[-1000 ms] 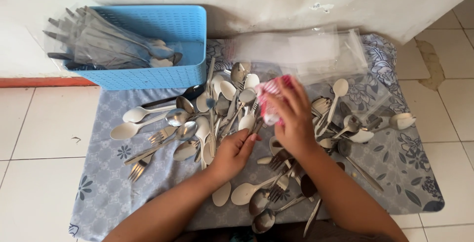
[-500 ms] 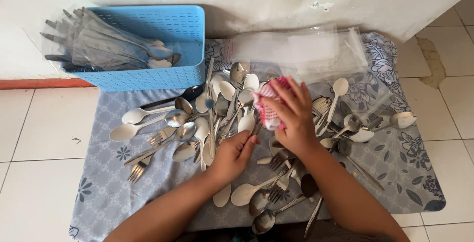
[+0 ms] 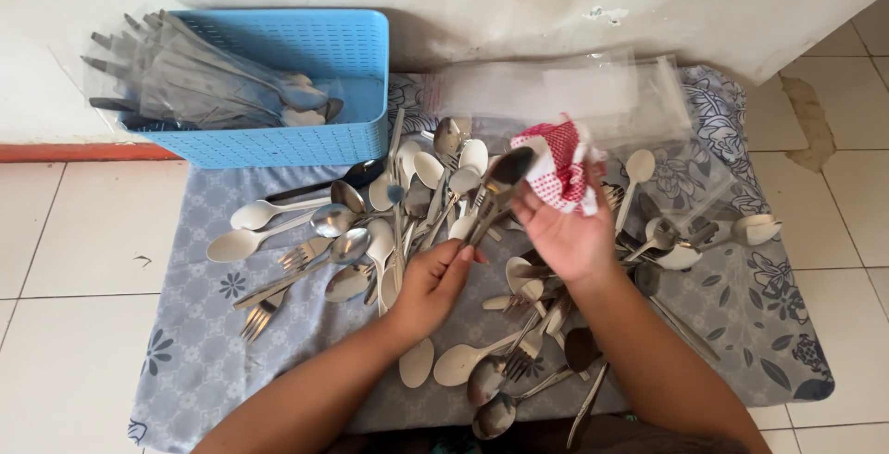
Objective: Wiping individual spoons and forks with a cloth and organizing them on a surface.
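Observation:
My left hand (image 3: 431,285) grips the handles of a steel spoon (image 3: 507,170) and a fork whose heads point up and to the right over the cutlery pile. My right hand (image 3: 565,232) is turned palm up and holds a red-and-white checked cloth (image 3: 560,171) just right of the spoon's bowl. Both hands hover above a heap of loose spoons and forks (image 3: 389,222) spread on a grey-blue floral mat (image 3: 213,343).
A blue plastic basket (image 3: 306,93) at the back left holds cutlery packed in clear bags (image 3: 194,79). A stack of empty clear plastic bags (image 3: 565,93) lies at the back by the wall. White floor tiles (image 3: 74,250) surround the mat.
My right hand has drawn the cloth off the spoon and turned palm up to the right. The spoon's bowl, covered before, now shows bare in my left hand.

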